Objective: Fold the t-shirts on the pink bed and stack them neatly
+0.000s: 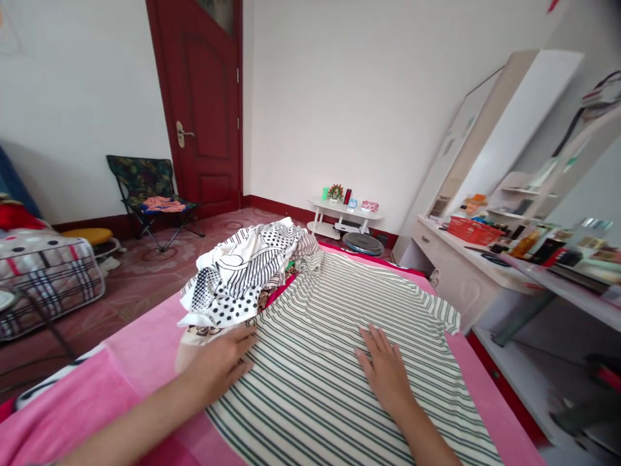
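Left hand [226, 362] and right hand [385, 372] lie slack on a striped shirt [310, 382].
Right fingers spread flat, left ones loosely parted at the shirt's side edge; it reaches near the far edge of the pink cover [140, 336], a heap of dotted clothing [247, 272] beside it toward the far left corner.

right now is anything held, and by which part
Right hand lies open on the striped T-shirt, holding nothing; whether the left hand grips its edge is unclear.

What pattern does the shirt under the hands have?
The shirt has dark green stripes on cream, seen best in the head view.
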A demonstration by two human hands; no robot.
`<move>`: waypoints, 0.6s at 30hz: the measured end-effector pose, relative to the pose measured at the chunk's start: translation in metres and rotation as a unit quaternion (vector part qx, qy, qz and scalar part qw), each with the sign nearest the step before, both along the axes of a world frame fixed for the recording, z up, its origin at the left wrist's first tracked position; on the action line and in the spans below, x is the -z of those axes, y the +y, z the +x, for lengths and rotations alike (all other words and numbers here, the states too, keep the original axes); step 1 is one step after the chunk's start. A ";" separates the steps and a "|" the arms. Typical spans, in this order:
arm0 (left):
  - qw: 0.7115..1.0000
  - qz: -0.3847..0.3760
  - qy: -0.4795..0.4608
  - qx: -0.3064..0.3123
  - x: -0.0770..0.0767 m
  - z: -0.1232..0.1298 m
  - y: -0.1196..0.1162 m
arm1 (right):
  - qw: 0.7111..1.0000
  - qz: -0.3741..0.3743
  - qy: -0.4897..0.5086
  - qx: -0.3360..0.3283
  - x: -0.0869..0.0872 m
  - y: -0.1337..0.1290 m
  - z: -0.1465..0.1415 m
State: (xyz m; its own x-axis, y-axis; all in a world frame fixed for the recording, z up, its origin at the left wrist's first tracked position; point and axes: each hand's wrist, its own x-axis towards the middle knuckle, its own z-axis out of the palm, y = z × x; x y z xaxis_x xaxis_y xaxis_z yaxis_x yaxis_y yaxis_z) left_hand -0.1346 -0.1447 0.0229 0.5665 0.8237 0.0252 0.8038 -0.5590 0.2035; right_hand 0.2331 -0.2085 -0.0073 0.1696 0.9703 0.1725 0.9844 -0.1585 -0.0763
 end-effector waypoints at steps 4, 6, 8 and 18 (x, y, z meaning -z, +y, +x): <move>0.992 0.049 -0.058 -0.102 -0.002 -0.015 -0.017 | 1.000 0.005 -0.029 0.003 -0.007 0.003 -0.006; 0.986 0.032 -0.072 -0.148 -0.002 -0.018 -0.021 | 0.999 -0.011 -0.038 0.000 -0.019 0.011 -0.010; 0.981 -0.005 -0.076 -0.177 -0.002 -0.020 -0.021 | 0.999 -0.042 -0.023 -0.020 -0.034 0.028 -0.015; 0.946 -0.088 -0.283 -0.135 -0.020 -0.017 -0.024 | 0.989 0.001 0.057 -0.134 -0.062 0.168 -0.092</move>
